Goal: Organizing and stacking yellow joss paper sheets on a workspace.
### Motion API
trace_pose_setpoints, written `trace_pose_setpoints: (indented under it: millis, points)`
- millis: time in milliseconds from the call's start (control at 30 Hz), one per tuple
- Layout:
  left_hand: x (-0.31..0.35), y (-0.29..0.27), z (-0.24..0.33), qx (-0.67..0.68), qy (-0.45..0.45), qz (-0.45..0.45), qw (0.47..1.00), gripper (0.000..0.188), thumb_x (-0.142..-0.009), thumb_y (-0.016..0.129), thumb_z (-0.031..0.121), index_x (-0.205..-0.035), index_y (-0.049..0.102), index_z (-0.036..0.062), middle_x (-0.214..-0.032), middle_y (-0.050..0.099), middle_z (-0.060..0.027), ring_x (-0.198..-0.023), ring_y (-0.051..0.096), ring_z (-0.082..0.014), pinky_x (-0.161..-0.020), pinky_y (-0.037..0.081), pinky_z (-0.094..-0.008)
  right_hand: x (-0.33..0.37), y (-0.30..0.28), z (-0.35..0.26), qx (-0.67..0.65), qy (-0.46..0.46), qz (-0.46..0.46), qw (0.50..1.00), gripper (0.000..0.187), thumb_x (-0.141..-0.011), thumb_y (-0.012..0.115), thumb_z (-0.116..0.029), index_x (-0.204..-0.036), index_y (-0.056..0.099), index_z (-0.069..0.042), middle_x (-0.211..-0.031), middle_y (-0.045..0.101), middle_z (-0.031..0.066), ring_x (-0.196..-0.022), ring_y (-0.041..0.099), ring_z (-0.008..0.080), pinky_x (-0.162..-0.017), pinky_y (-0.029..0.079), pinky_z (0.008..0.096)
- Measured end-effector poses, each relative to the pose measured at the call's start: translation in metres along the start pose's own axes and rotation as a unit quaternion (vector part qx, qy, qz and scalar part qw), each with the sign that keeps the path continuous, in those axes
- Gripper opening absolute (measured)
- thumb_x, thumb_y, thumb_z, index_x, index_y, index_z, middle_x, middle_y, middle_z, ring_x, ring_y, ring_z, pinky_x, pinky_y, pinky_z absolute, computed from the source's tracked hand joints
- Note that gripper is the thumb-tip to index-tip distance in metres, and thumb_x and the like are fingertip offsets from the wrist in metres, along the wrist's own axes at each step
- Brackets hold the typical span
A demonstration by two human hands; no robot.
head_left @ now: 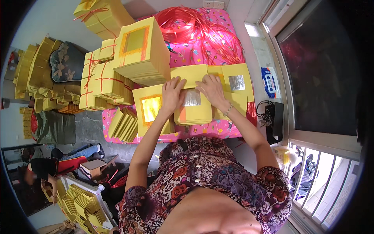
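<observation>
My left hand (172, 93) and my right hand (212, 91) sit side by side at the middle of the table. Their curled fingers grip the two ends of a folded-over part of a yellow paper sheet (190, 75). Below the fold, a silver foil square shows on the yellow paper stack (193, 116) in front of me. A bracelet (228, 109) circles my right wrist. Close to my left hand lies a stack with a gold foil square (151, 109) edged in orange. Beyond my right hand are yellow sheets with a silver square (236, 82).
A tall yellow paper block (156, 58) and red-tied bundles (93, 84) stand at the left. Red plastic strands (187, 27) lie on the pink tablecloth (230, 19). A window (315, 70) borders the right. Another person (43, 169) works at lower left among yellow stacks.
</observation>
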State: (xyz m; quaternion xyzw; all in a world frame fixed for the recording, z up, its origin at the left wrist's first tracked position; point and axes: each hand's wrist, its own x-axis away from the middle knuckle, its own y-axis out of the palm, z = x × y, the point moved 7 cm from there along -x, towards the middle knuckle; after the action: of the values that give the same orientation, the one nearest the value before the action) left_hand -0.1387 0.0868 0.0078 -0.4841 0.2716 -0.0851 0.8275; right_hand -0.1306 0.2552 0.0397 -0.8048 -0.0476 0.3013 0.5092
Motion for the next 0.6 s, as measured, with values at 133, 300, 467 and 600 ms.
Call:
trace_pose_setpoints:
  millis: [133,300,467,600]
  points:
    - [-0.012,-0.012,0.005,-0.028,0.020,0.068,0.997,0.044,-0.080,0.064,0.005,-0.124,0.063,0.0107,-0.127,0.060,-0.0114,-0.119,0.053,-0.0319,-0.100,0.039,-0.0458,-0.005,-0.004,0.001,-0.031,0.045,0.049,0.997,0.029,-0.083,0.072,-0.025,-0.106,0.066,-0.009,-0.097,0.054,0.0082,-0.097,0.051,0.0267,-0.082,0.041,0.0395]
    - [-0.024,-0.023,0.027,-0.064,0.057,0.110,0.990,0.049,-0.081,0.064,0.004,-0.129,0.062,0.0141,-0.130,0.060,-0.0087,-0.119,0.053,-0.0329,-0.099,0.039,-0.0461,0.030,-0.001,0.064,-0.283,0.375,0.163,0.867,0.045,-0.093,0.066,-0.032,-0.125,0.054,-0.003,-0.118,0.054,0.0137,-0.109,0.054,0.0254,-0.094,0.046,0.0377]
    - [-0.023,-0.015,0.066,-0.045,0.115,0.089,0.988,0.060,-0.074,0.068,0.005,-0.132,0.058,0.0148,-0.134,0.055,-0.0103,-0.121,0.052,-0.0319,-0.098,0.040,-0.0457,0.069,-0.007,0.070,-0.662,0.466,0.039,0.585,0.032,-0.096,0.062,-0.013,-0.125,0.053,-0.005,-0.110,0.065,0.0053,-0.101,0.063,0.0131,-0.077,0.054,0.0297]
    - [-0.005,-0.012,0.089,0.059,0.111,0.072,0.989,0.066,-0.074,0.070,0.003,-0.137,0.054,0.0142,-0.137,0.049,-0.0172,-0.123,0.049,-0.0368,-0.098,0.042,-0.0464,0.122,-0.034,0.098,-0.543,0.484,0.059,0.684,0.032,-0.097,0.058,-0.013,-0.128,0.052,-0.010,-0.113,0.064,0.0026,-0.101,0.062,0.0108,-0.076,0.053,0.0279]
